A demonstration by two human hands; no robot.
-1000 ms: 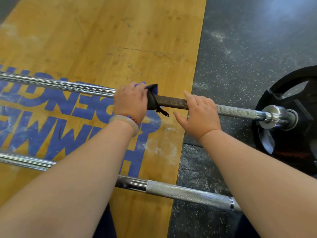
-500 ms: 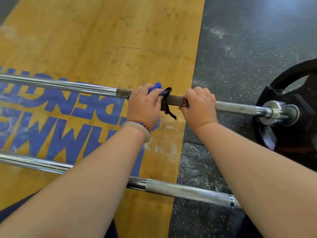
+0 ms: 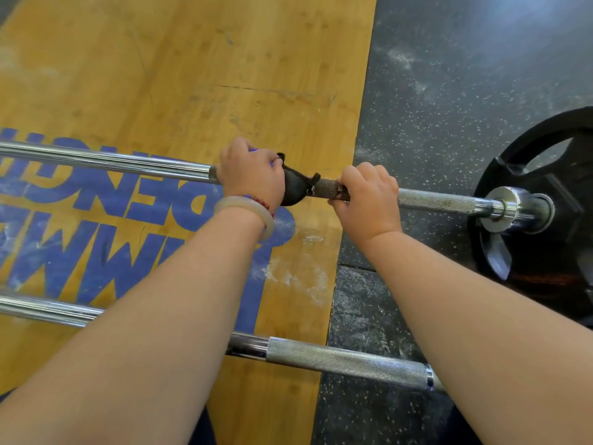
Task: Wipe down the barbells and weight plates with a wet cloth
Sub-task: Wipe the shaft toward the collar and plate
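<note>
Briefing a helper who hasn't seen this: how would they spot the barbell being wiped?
Find the black weight plate at right. The barbell running into it is the one. Unlike the nearer bar, the left hand, with cloth, and right hand grip it.

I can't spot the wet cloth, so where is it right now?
In the head view it is the dark cloth bunched on the far barbell, held by the left hand, just left of the right hand gripping the same bar.
</note>
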